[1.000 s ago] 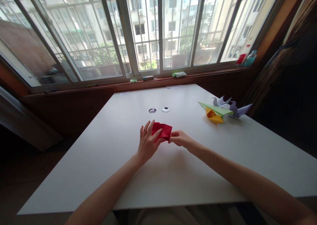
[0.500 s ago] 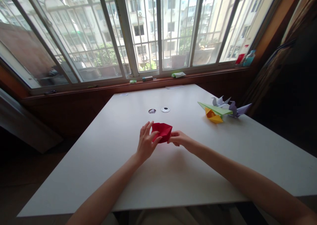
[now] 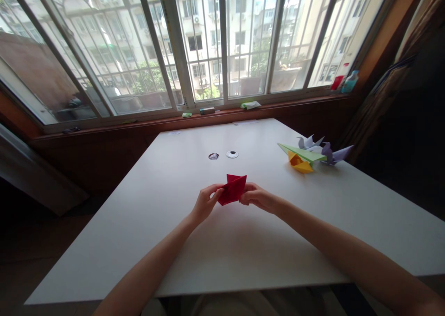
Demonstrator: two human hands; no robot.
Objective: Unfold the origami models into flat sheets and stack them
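1. The left hand (image 3: 205,204) pinches the left edge of a folded red paper (image 3: 233,189), fingers curled.
2. The right hand (image 3: 257,197) pinches its right edge.
3. The red paper sits between both hands, raised just above the middle of the white surface (image 3: 174,242).
4. To the far right lie a green paper plane (image 3: 303,153), a yellow paper shape (image 3: 301,163) and lilac paper cranes (image 3: 327,150).
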